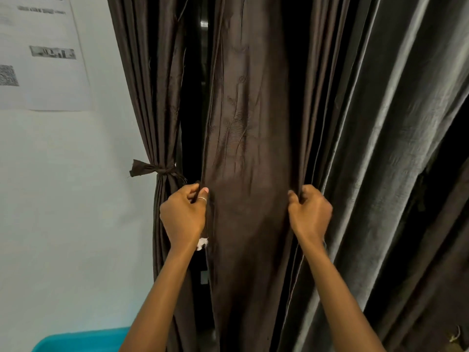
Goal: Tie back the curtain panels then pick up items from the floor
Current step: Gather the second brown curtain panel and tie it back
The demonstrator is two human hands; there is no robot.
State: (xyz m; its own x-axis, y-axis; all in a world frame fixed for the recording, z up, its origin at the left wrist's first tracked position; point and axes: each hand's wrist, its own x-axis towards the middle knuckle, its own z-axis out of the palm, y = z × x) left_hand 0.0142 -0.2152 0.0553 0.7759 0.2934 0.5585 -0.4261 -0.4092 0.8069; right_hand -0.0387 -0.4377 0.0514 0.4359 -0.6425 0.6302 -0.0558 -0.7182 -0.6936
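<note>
A dark brown curtain panel hangs straight in front of me. My left hand grips its left edge with the fingers closed, a ring on the thumb. My right hand is closed on a fold at its right edge. Both hands hold the cloth at the same height. To the left, a narrower brown panel is gathered against the wall by a knotted fabric tie. A dark gap shows between the two panels. The floor is out of sight.
A pale wall with printed sheets taped on it fills the left. Greyer curtain folds hang on the right. A turquoise plastic tub sits at the bottom left. A small white scrap shows below my left hand.
</note>
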